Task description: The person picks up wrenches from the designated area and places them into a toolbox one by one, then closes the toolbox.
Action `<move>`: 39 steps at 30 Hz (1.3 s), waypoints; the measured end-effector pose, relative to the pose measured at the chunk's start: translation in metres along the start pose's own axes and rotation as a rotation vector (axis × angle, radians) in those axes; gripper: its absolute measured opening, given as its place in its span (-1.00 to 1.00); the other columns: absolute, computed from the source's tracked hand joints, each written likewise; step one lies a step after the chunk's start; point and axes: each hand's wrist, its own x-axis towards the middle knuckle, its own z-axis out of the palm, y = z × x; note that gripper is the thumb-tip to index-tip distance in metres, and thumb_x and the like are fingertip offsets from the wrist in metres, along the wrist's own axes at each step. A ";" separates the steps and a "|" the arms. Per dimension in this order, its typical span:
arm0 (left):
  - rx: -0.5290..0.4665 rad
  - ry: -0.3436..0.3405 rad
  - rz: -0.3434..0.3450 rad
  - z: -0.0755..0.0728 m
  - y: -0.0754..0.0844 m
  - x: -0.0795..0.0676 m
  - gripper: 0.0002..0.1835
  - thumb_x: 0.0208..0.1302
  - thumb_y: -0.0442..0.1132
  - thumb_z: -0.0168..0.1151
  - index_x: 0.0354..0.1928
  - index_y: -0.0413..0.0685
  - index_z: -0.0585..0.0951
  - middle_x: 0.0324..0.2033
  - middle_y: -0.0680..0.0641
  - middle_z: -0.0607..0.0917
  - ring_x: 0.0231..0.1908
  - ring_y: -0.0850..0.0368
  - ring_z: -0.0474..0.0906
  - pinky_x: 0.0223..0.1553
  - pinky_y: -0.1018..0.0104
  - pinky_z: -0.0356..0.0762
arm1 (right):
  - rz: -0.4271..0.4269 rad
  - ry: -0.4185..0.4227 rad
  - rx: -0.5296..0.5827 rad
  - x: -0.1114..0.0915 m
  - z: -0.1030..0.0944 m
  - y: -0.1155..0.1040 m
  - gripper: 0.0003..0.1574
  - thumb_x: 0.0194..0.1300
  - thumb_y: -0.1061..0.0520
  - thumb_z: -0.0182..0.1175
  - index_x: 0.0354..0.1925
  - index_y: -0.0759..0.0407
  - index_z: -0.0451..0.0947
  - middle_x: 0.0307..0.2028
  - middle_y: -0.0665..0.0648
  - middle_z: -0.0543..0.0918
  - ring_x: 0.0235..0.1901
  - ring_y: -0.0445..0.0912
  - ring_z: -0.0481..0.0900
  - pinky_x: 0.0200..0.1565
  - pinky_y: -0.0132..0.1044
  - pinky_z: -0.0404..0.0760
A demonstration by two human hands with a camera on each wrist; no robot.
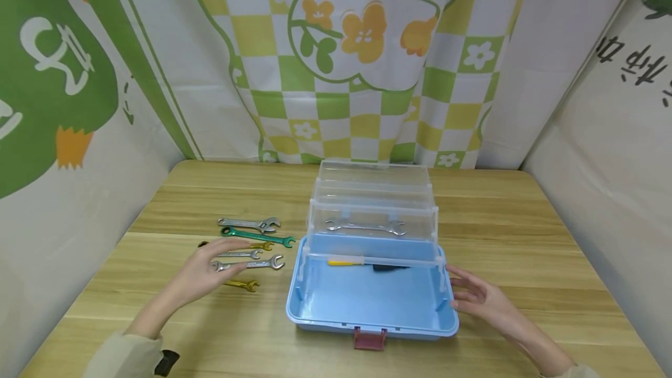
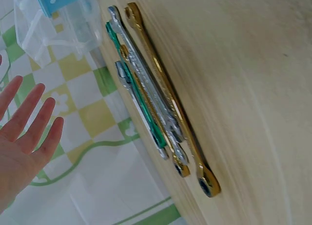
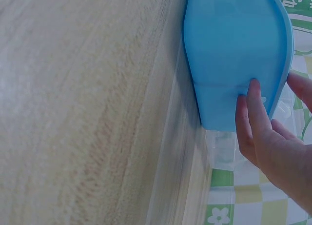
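Observation:
My left hand (image 1: 202, 273) hovers over several wrenches on the left of the table, fingers extended and holding nothing. Under and beyond it lie a silver adjustable wrench (image 1: 249, 224), a green wrench (image 1: 257, 237), silver wrenches and gold ones. In the left wrist view a gold wrench (image 2: 165, 91) lies at the edge of the group, and the left hand (image 2: 24, 137) shows spread fingers. My right hand (image 1: 485, 302) touches the outer right wall of a light blue toolbox (image 1: 373, 302) with its fingertips. The right wrist view shows those fingers (image 3: 256, 105) on the blue wall.
Clear folding trays (image 1: 375, 191) rise at the back of the toolbox, with a silver open-end wrench (image 1: 366, 227) showing there. Inside the box are a yellow handle (image 1: 345, 262) and a black piece (image 1: 388, 268). A dark red latch (image 1: 370, 339) hangs in front. Patterned curtains enclose the wooden table (image 1: 499, 209).

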 end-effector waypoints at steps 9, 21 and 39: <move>0.000 -0.044 -0.058 -0.002 -0.014 -0.008 -0.60 0.05 -0.21 0.27 -0.04 -0.20 0.52 -0.03 -0.24 0.52 0.01 -0.25 0.36 -0.06 -0.22 0.30 | -0.026 -0.005 0.011 -0.001 0.000 0.000 -0.13 0.16 0.19 0.15 0.31 0.28 -0.06 0.16 0.51 0.17 0.05 0.25 0.35 -0.05 -0.24 0.48; 0.081 -0.077 -0.052 0.000 -0.033 -0.014 -0.62 -0.10 -0.28 0.36 -0.15 -0.21 0.58 -0.13 -0.23 0.58 -0.08 -0.23 0.45 -0.09 -0.13 0.38 | -0.016 -0.004 0.008 -0.001 0.000 0.000 -0.13 0.16 0.18 0.15 0.31 0.29 -0.06 0.15 0.51 0.17 0.05 0.24 0.35 -0.05 -0.24 0.49; 0.194 -0.169 -0.039 0.008 -0.054 -0.015 -0.74 -0.13 -0.30 0.37 -0.30 -0.15 0.63 -0.28 -0.09 0.63 -0.15 -0.15 0.49 -0.13 -0.02 0.44 | -0.045 -0.003 0.017 0.000 0.001 0.001 -0.13 0.15 0.20 0.15 0.30 0.33 -0.06 0.15 0.54 0.16 0.04 0.27 0.34 -0.06 -0.30 0.48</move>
